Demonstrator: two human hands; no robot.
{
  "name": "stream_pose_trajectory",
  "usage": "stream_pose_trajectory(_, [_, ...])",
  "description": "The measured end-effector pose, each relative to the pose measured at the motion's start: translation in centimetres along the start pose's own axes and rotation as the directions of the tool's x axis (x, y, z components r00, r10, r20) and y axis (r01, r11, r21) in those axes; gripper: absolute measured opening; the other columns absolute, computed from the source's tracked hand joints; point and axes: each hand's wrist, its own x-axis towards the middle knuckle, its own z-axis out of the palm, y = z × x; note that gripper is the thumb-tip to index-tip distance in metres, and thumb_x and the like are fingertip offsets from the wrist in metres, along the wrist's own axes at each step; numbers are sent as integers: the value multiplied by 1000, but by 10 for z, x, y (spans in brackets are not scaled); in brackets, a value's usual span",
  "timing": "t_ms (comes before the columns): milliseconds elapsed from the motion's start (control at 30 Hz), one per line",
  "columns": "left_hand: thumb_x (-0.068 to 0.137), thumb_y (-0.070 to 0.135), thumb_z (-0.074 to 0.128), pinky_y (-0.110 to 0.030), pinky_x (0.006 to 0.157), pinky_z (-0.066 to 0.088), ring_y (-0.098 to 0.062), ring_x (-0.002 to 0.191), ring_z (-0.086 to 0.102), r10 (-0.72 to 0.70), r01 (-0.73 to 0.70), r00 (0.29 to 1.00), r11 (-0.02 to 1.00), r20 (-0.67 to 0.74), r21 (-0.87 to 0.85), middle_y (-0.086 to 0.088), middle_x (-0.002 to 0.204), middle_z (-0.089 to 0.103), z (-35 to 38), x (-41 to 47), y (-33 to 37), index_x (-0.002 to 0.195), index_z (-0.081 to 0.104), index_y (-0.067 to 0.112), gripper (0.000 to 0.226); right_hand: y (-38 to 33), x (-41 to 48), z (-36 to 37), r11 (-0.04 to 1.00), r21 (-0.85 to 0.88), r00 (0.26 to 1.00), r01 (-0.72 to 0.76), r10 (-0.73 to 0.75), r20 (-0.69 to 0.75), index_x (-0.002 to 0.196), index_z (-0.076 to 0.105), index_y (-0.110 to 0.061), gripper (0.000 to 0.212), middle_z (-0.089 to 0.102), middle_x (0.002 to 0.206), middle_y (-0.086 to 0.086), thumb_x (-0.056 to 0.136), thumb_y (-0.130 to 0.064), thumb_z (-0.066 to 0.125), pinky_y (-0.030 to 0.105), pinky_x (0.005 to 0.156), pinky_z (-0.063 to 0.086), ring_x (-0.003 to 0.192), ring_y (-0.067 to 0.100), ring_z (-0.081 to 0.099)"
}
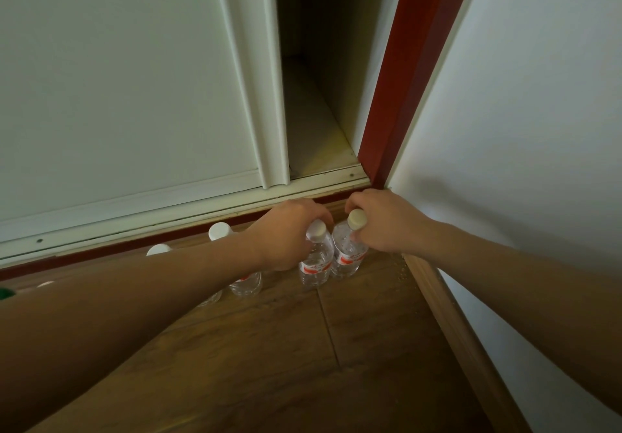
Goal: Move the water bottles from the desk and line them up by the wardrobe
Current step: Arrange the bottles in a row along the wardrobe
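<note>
Two clear water bottles with white caps and red labels stand upright on the wooden floor, close to the wardrobe's bottom rail. My left hand (287,232) grips the left one (314,266) round its neck. My right hand (383,222) grips the right one (348,252) just under its cap. The two bottles stand side by side, almost touching. More bottles stand in a row to the left: one (247,284) is half hidden by my left forearm, and white caps (219,230) (158,250) show above the arm.
The white sliding wardrobe door (128,79) is partly open, showing a dark gap (313,96). A red frame post (400,79) and a white wall (525,129) with a wooden skirting board (447,325) close off the right. Wooden floor (269,365) lies in front.
</note>
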Motion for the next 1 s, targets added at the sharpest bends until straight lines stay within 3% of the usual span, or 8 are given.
stream_pose_trajectory(433, [79, 20, 76, -26, 89, 47, -9, 102, 56, -38, 39, 999, 999, 3, -23, 8, 117, 62, -3, -3, -1, 124, 59, 28, 48, -2, -2, -3, 1000, -13, 1000, -10, 10, -6, 113, 58, -27, 42, 56, 104, -9, 77, -23, 78, 22, 74, 39, 94, 11, 54])
stream_pose_trajectory(600, [81, 21, 74, -22, 83, 45, -9, 96, 55, -24, 23, 999, 999, -27, -38, 5, 112, 63, -11, -9, 4, 120, 62, 21, 41, -9, -5, -10, 1000, -9, 1000, -3, 3, -19, 122, 58, -25, 47, 59, 113, -9, 79, -24, 77, 23, 82, 44, 100, 10, 54])
stream_pose_trajectory(767, [81, 29, 73, -30, 85, 51, -10, 97, 57, -49, 47, 998, 997, -38, -60, 8, 110, 61, -22, -16, 5, 116, 62, 27, 37, -26, -8, -21, 999, 1, 998, 36, -36, -43, 125, 59, -25, 47, 59, 115, -9, 81, -26, 76, 26, 88, 49, 102, 10, 56])
stream_pose_trajectory(1000, [80, 34, 76, -21, 86, 44, -5, 101, 53, -112, 113, 991, 994, -74, 8, 11, 120, 58, -46, -44, -6, 129, 55, 29, 54, -68, -8, -29, 989, -3, 988, 148, -148, -51, 117, 59, -28, 41, 53, 102, -14, 79, -28, 75, 22, 78, 48, 93, 8, 55])
